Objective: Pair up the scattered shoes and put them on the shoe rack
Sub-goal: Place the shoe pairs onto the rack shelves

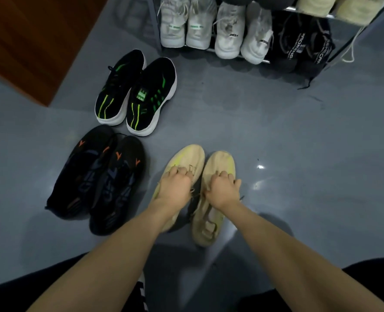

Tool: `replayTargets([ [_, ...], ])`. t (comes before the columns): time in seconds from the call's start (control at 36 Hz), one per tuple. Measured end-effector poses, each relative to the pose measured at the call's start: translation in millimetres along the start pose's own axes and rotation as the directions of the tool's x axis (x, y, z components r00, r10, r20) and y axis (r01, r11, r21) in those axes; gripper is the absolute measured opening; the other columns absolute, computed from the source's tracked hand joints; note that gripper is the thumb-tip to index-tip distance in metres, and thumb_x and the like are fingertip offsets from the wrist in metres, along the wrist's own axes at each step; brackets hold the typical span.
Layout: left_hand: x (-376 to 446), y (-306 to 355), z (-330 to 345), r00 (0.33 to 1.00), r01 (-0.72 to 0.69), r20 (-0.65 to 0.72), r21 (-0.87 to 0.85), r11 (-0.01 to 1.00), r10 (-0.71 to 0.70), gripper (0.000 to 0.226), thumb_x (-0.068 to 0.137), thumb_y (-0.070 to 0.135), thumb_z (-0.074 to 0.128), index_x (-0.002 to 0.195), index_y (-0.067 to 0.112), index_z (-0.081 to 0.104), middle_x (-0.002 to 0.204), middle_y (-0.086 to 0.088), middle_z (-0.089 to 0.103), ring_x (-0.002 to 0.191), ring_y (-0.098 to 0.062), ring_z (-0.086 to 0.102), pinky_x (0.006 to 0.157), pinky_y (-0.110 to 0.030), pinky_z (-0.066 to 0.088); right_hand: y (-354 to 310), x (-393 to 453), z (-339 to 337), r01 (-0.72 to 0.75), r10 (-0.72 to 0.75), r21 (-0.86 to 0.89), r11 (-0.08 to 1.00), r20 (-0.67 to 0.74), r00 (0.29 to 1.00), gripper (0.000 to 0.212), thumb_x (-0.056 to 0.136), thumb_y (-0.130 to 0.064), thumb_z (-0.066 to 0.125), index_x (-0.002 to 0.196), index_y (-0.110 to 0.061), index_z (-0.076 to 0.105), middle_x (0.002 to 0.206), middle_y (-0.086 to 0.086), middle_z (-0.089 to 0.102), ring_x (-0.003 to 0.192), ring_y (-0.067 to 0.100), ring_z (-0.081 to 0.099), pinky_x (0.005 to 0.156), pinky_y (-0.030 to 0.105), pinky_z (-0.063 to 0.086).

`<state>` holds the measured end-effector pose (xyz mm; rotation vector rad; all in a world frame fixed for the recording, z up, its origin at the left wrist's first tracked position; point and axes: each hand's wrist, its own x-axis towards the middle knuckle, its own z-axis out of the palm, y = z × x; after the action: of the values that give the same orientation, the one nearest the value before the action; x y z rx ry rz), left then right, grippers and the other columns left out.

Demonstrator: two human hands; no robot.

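2 dark pairs wait on the floor; beside them the left hand and right hand each keep a curled grip on 1 beige shoe. Next: lift both to the shoe rack

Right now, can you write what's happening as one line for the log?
left hand: grips left beige shoe | right hand: grips right beige shoe | floor: two dark pairs wait | rack: partly filled

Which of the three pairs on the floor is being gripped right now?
The beige pair: the left hand and right hand each grip one shoe. The two black pairs lie untouched.
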<state>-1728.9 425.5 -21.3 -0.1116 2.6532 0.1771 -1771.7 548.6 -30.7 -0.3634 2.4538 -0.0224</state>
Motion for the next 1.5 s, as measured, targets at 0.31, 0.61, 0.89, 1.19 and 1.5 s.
replayTargets([
  [0.31, 44.7, -0.7, -32.4, 0.974, -0.005, -0.225, -0.070, 0.998, -0.011, 0.031, 0.097, 0.020, 0.043, 0.127, 0.015, 0.048, 0.127, -0.001, 0.047, 0.122, -0.022, 0.038, 0.086, -0.031, 0.043, 11.5, 17.3, -32.2, 0.086, -0.080, 0.018, 0.996, -0.211, 0.974, 0.023, 0.085, -0.023, 0.051, 0.104, -0.014, 0.060, 0.112, 0.007, 0.052, 0.111, 0.028, 0.043, 0.089, 0.041, 0.031],
  [0.61, 90.7, -5.2, -54.2, 0.966, 0.028, -0.245, -0.207, 0.978, -0.080, 0.024, 0.096, 0.010, 0.046, 0.119, 0.009, 0.051, 0.123, -0.007, 0.046, 0.115, -0.026, 0.045, 0.080, -0.031, 0.043, 8.0, 71.1, -63.2, 0.062, -0.056, 0.007, 0.998, -0.349, 0.935, 0.022, 0.090, -0.019, 0.048, 0.110, -0.012, 0.055, 0.116, 0.008, 0.049, 0.108, 0.028, 0.045, 0.092, 0.041, 0.030],
  [0.89, 61.8, -6.7, -34.8, 0.989, -0.039, -0.143, -0.068, 0.997, 0.029, 0.040, 0.088, 0.018, 0.048, 0.125, 0.006, 0.042, 0.134, -0.013, 0.042, 0.115, -0.030, 0.046, 0.092, -0.036, 0.039, 16.7, 43.7, -19.9, 0.079, -0.065, 0.013, 0.997, -0.450, 0.891, 0.029, 0.082, -0.030, 0.061, 0.093, -0.003, 0.059, 0.098, 0.016, 0.058, 0.095, 0.035, 0.053, 0.086, 0.045, 0.036],
  [1.19, 45.9, -1.6, -26.9, 0.976, -0.145, 0.188, 0.191, 0.971, 0.109, 0.069, 0.075, 0.036, 0.066, 0.130, 0.008, 0.036, 0.133, -0.013, 0.043, 0.133, -0.033, 0.029, 0.113, -0.042, 0.015, 30.6, 13.7, 3.6, 0.157, -0.228, -0.206, 0.966, -0.389, 0.893, 0.046, 0.056, -0.044, 0.075, 0.081, -0.006, 0.065, 0.084, 0.009, 0.062, 0.077, 0.030, 0.059, 0.078, 0.036, 0.029],
  [1.5, 32.3, -0.9, -19.9, 0.962, -0.254, -0.033, 0.237, 0.938, 0.270, 0.038, 0.085, 0.021, 0.062, 0.119, 0.010, 0.050, 0.121, -0.005, 0.053, 0.116, -0.023, 0.045, 0.102, -0.034, 0.028, 29.4, 14.8, -8.9, 0.380, -0.446, -0.234, 0.895, -0.419, 0.791, 0.038, 0.047, -0.022, 0.086, 0.069, -0.014, 0.055, 0.063, -0.001, 0.062, 0.065, 0.023, 0.060, 0.064, 0.032, 0.022],
])
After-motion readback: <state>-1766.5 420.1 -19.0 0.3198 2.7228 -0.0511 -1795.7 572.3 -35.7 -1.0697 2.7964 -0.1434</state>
